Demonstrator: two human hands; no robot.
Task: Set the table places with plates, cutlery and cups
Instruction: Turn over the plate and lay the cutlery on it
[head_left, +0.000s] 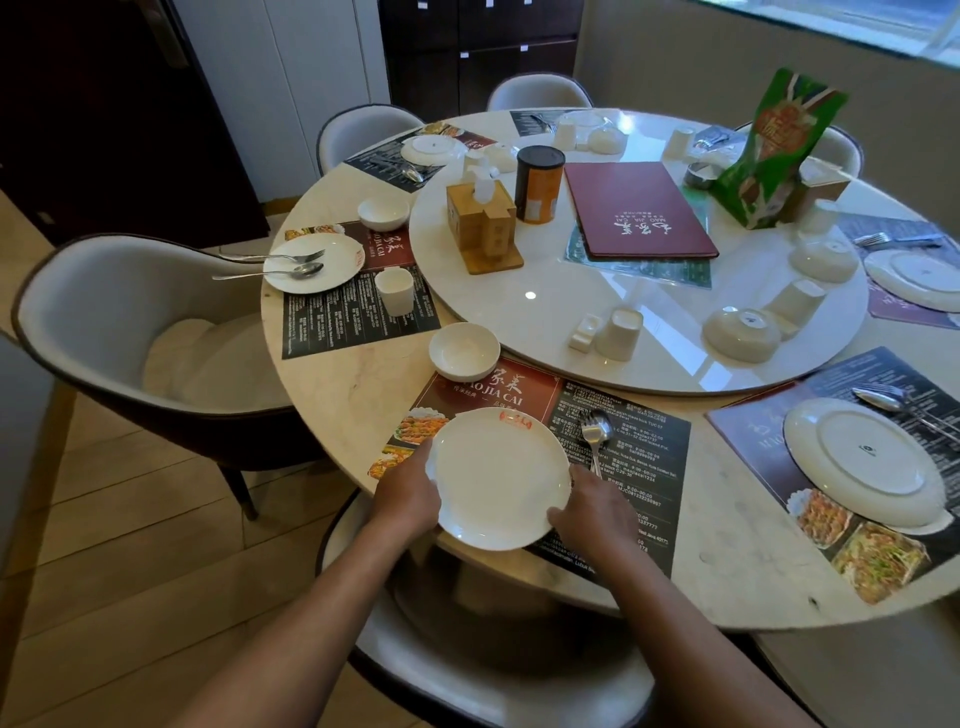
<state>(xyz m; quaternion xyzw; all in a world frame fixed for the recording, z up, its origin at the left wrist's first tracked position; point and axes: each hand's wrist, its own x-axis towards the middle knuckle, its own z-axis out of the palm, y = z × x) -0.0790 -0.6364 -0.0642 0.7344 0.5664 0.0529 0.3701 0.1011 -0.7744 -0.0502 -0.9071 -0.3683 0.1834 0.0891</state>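
A white plate (500, 478) with a red mark on its far rim lies face up on the near placemat (639, 441). My left hand (408, 493) grips its left rim and my right hand (592, 506) grips its right rim. A fork and spoon (596, 434) lie together just right of the plate. A small white bowl (464, 349) stands beyond the mat's top left corner. On the turntable (545, 306) an upturned cup (620, 332) and an upturned bowl (742, 332) stand near this place.
The left place has a plate with fork and spoon (306, 262), a cup (395, 291) and a bowl (383, 213). An upside-down plate (862, 460) lies at the right place. A wooden tissue box (483, 223), a can (539, 184), a red menu (636, 208) and a green bag (769, 150) stand on the turntable. Chairs ring the table.
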